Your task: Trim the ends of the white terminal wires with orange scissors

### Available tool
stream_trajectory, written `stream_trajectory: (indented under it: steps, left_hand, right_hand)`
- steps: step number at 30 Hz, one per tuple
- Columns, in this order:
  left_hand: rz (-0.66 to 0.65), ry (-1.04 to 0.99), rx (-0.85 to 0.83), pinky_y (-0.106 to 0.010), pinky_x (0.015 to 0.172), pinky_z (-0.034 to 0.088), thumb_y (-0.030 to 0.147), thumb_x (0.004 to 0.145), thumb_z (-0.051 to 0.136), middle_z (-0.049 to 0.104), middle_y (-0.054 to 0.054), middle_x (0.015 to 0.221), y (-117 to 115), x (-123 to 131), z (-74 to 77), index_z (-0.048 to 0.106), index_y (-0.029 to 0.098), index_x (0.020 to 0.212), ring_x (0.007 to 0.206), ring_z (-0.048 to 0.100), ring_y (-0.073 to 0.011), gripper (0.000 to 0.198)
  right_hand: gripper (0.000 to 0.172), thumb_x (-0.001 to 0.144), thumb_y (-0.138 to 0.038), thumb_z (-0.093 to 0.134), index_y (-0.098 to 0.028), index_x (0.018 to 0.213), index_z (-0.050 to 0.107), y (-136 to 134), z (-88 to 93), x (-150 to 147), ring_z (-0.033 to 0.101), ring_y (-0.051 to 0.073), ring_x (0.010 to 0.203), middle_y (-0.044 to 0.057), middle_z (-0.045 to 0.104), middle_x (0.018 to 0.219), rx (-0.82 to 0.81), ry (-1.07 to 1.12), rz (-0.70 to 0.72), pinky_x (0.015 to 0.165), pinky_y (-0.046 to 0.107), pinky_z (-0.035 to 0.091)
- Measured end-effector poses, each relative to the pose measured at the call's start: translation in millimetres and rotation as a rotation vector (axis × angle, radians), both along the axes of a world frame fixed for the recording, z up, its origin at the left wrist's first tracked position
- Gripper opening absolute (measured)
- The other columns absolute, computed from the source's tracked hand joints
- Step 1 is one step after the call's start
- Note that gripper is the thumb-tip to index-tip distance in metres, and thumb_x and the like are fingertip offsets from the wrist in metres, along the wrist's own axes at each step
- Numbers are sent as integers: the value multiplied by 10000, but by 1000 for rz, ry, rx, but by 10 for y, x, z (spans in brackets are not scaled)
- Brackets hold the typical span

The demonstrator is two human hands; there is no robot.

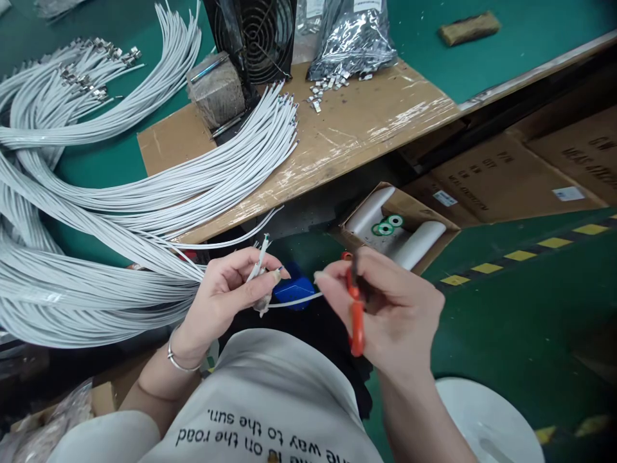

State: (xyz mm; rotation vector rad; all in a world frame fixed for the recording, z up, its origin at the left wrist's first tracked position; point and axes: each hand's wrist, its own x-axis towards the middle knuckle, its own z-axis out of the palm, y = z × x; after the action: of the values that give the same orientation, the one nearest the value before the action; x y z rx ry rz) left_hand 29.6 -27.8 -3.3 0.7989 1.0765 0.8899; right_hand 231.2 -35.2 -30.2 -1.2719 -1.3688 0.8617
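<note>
My left hand [245,283] is closed around a few short white cable ends [260,263], which stick up between thumb and fingers. My right hand [390,302] is closed on a red-handled tool [357,321] with a dark metal end, slightly blurred, so its exact kind is unclear. A single white cable [294,302] stretches from below my left hand to the right fingertips, which appear to pinch it. Beside my left wrist, a thick bundle of white cables [120,302] hangs over the table edge. Another bundle [231,161] lies on the table with its tips fanned out.
A black fan [258,32] stands at the table's back, beside a grey block [216,90]. Small metal terminals [332,83] spill from a plastic bag [357,38]. Below the table edge sits an open carton [429,247] with solder spools [388,225]. A round white stool [486,424] is at lower right.
</note>
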Motion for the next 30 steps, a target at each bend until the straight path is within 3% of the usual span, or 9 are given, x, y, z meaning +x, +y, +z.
stream_trajectory:
  steps: [3,10,17,20,24,30]
  left_hand:
    - [5,37,8,-209,484,372,332,940,857,638,7,679,-14,-7,-4,853,201,907,526,432,-72,135]
    - [10,109,71,-238,484,296,411,958,829,605,8,651,-55,-27,-56,852,205,912,543,371,-90,212]
    - [25,43,67,-191,483,317,349,964,835,668,0,691,-47,-26,-63,855,203,952,556,420,-73,148]
    - [36,25,69,-176,480,330,331,959,841,742,-27,782,-48,-22,-64,859,205,950,567,446,-65,128]
    - [52,19,59,-169,472,333,314,944,855,717,-14,712,-53,-19,-59,868,204,940,547,453,-64,111]
    - [67,-6,59,-170,472,361,285,934,855,792,-52,797,-45,-15,-46,881,205,946,558,493,-71,85]
  right_hand:
    - [267,838,-186,839,-228,721,603,61,26,122,425,120,587,-28,540,693,50,-188,190,521,290,352]
    - [286,784,-110,647,-229,635,434,152,57,149,367,118,581,-45,422,637,75,-395,349,527,286,302]
    - [269,800,-92,566,-229,655,385,143,70,119,366,115,586,-38,424,637,23,-468,388,532,275,306]
    - [307,806,-89,572,-232,654,346,138,68,110,349,114,579,-42,390,629,39,-480,361,524,279,286]
    - [305,808,-79,577,-231,660,358,137,56,98,355,110,564,-46,413,618,61,-476,369,518,278,276]
    - [351,796,-53,585,-229,647,320,130,25,92,308,102,546,-54,362,594,137,-495,337,505,282,250]
